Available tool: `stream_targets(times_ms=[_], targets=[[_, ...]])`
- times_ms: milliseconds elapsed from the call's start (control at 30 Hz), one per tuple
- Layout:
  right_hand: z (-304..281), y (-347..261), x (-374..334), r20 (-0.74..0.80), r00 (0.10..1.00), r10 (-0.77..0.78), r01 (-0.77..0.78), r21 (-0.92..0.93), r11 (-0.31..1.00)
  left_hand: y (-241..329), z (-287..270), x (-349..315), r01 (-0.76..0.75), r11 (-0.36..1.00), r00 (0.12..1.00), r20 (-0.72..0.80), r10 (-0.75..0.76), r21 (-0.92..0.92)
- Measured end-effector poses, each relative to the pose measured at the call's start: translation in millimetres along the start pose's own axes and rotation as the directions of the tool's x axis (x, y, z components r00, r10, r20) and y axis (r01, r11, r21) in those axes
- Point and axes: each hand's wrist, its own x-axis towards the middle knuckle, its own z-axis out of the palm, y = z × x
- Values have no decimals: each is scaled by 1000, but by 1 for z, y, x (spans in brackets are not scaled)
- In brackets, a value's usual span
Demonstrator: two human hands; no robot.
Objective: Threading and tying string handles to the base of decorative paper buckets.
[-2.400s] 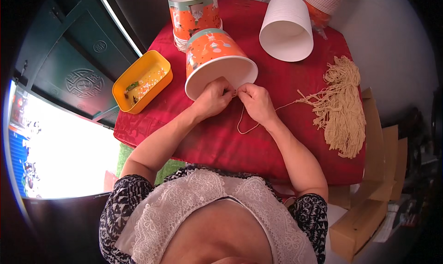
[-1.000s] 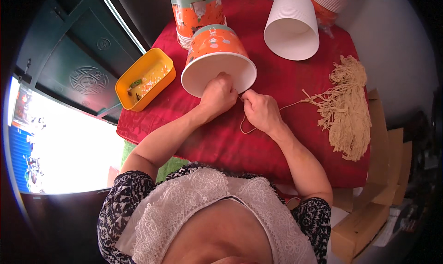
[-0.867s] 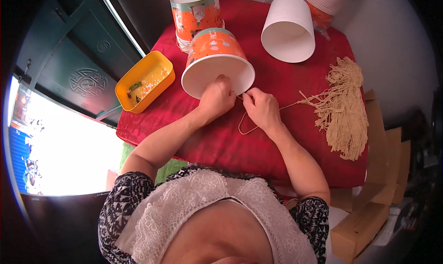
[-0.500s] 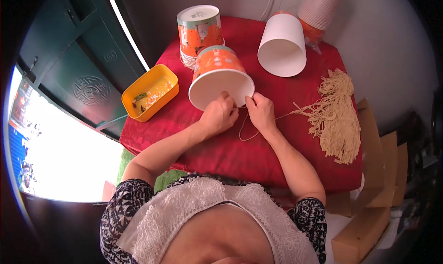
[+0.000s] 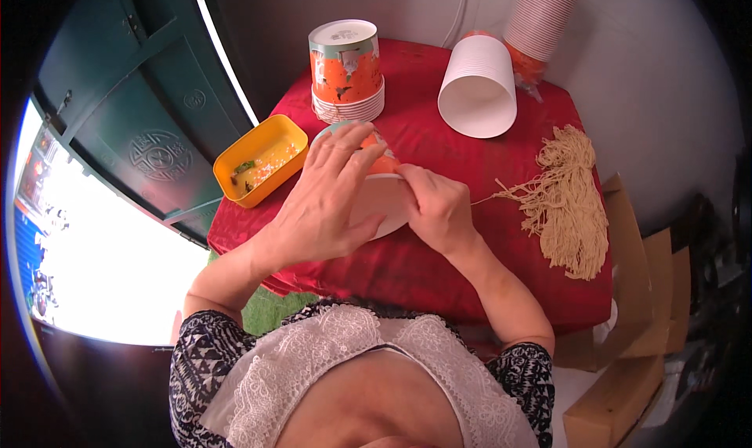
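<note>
A paper bucket (image 5: 381, 201), white inside with an orange and green outside, lies tipped with its mouth facing me near the table's front. My right hand (image 5: 440, 209) is closed on the right of its rim, thumb on the outer wall. Over the left side of the bucket reaches my left hand (image 5: 321, 193), fingers stretched and thumb apart, hiding much of the printed wall. From a bundle of beige string (image 5: 576, 205) on the right, a thin strand runs to my right hand. Whether string lies between my fingers is hidden.
Upside-down nested buckets (image 5: 345, 76) stand at the back. White nested buckets (image 5: 478, 95) lie back right, near a taller stack (image 5: 544, 17) by the wall. A yellow tray (image 5: 276, 183) with small scraps sits left on the red cloth (image 5: 423, 280). Cardboard boxes (image 5: 615, 401) stand right.
My left hand has left the bucket's near rim, opened and risen over its outer wall. The bucket has come closer to me. The string loop below it no longer shows.
</note>
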Motion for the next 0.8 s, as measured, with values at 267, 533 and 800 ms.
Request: stream_targets(times_ms=[267, 533, 800], targets=[[-14, -19, -12, -33, 999, -30, 31, 45, 999, -36, 25, -9, 49, 990, 993, -111, -34, 133], [-47, -18, -49, 15, 975, 221, -222, 33, 975, -73, 4, 23, 510, 812, 860, -179, -478, 283], [-82, -19, -78, 447, 765, 465, -606, 254, 754, -96, 21, 30, 642, 765, 766, -23, -642, 52]])
